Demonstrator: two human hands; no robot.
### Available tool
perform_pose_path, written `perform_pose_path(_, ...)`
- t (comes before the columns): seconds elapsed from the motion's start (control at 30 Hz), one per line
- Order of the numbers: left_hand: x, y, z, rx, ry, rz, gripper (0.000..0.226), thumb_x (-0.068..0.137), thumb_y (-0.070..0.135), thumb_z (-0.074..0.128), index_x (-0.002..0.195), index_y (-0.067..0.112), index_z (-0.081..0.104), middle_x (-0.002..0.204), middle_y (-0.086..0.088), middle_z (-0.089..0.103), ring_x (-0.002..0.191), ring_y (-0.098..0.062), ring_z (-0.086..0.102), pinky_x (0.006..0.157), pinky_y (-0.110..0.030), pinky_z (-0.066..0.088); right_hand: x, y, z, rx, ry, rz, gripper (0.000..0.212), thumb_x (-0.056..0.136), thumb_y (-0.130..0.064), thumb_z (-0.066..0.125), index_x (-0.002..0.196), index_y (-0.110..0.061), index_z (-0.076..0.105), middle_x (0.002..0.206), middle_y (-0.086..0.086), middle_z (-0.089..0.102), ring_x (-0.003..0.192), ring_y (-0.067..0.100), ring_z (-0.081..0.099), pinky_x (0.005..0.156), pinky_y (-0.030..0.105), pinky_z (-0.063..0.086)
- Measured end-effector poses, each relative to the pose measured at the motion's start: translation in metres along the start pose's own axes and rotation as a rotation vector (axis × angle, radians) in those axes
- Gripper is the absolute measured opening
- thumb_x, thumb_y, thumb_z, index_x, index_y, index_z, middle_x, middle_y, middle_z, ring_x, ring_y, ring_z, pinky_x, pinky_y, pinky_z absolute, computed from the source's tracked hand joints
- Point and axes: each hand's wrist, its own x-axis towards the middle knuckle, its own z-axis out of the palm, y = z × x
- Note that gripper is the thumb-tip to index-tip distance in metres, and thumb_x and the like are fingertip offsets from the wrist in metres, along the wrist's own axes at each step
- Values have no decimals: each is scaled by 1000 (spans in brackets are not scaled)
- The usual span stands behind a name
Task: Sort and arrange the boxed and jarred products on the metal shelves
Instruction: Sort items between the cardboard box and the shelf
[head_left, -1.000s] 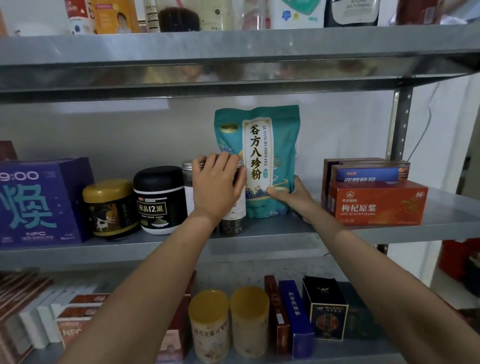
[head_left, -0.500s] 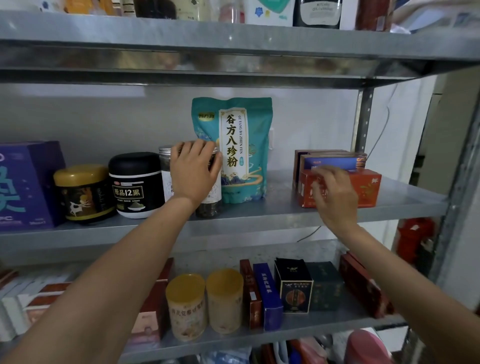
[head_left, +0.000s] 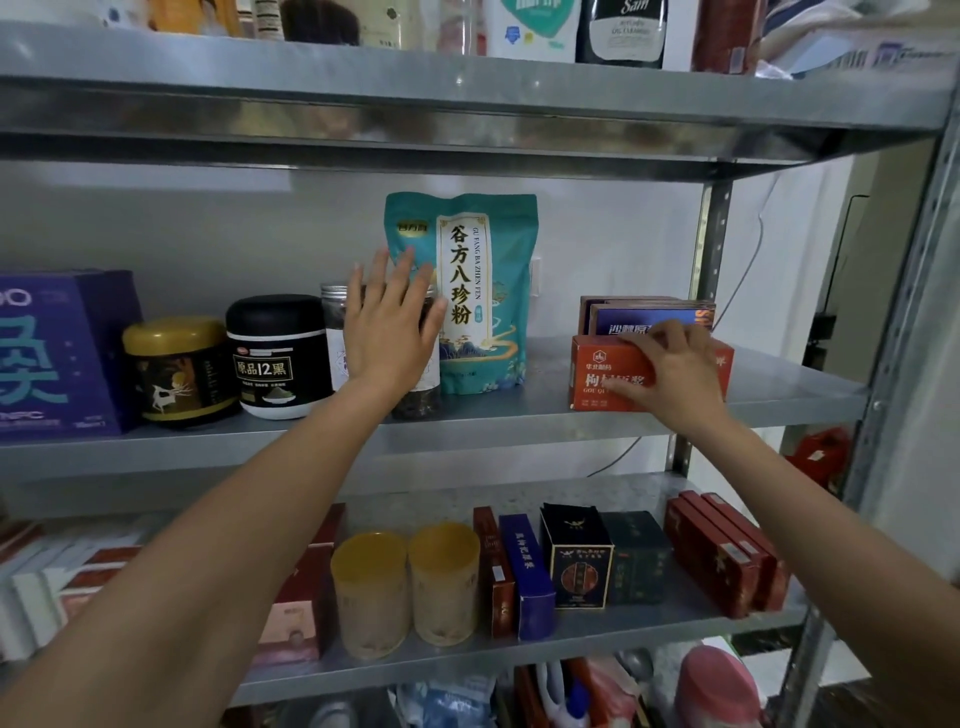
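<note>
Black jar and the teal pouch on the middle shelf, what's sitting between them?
A clear jar, mostly hidden behind the left hand, stands between the black jar and teal pouch; head view. The right hand grips the red box.

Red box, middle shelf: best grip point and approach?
Top front edge, from the front: red box lies long face forward with a blue box close behind, so the back is blocked. Fingers over the top, thumb on the front face, probably, as the right hand has it now.
</note>
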Motion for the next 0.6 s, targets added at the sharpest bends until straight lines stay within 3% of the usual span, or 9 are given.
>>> perform_pose_path(0.07,-7,3,-1,14,-15,1,64,100,54,15,155,22,16,164,-2,4,150,-26,-7,119,-41,-10,1,-9,-2,45,10,-21,64,77,-58,70,131,-26,59,124,11,50,116,36,39,104,46,30)
perform_pose_path(0.13,-21,12,-2,-11,-4,67,69,98,57,16,156,20,9,164,-5,0,148,-24,-8,117,-40,-13,-2,-18,-1,107,21,-43,61,77,-55,73,129,-26,61,124,12,50,115,36,39,103,46,31)
perform_pose_path(0.2,-39,27,1,-116,-18,166,74,95,56,30,155,14,16,162,-12,12,146,-27,3,119,-45,0,-6,-28,3,173,55,-68,58,77,-50,75,128,-25,63,124,13,50,117,37,39,105,49,31)
perform_pose_path(0.27,-54,45,8,-290,-180,163,80,92,60,34,155,15,16,160,-12,20,146,-28,16,118,-46,16,-10,-39,6,230,84,-102,58,77,-47,77,127,-23,63,127,13,52,122,38,40,108,53,29)
perform_pose_path(0.33,-64,62,13,-540,-408,38,85,88,63,44,156,25,8,158,-7,28,142,-23,29,113,-43,29,-13,-50,8,262,98,-153,58,77,-46,77,127,-21,63,133,13,52,128,37,39,112,57,22)
perform_pose_path(0.4,-71,72,18,-847,-539,-115,90,87,52,60,155,30,6,148,-3,43,130,-17,45,99,-32,40,-15,-59,9,278,124,-213,59,77,-46,76,127,-18,63,136,14,52,132,36,40,116,58,15)
perform_pose_path(0.47,-75,75,22,-1010,-535,-227,86,87,40,68,153,27,15,136,-2,54,118,-14,54,93,-27,44,-18,-67,9,284,140,-250,60,79,-50,70,128,-16,62,137,14,52,133,37,40,117,57,10)
perform_pose_path(0.6,-75,77,21,-1142,-457,-395,64,84,27,75,139,18,43,116,1,62,109,-19,62,94,-36,52,-27,-68,10,273,166,-284,74,75,-57,66,137,-20,50,147,18,41,140,39,31,118,57,8)
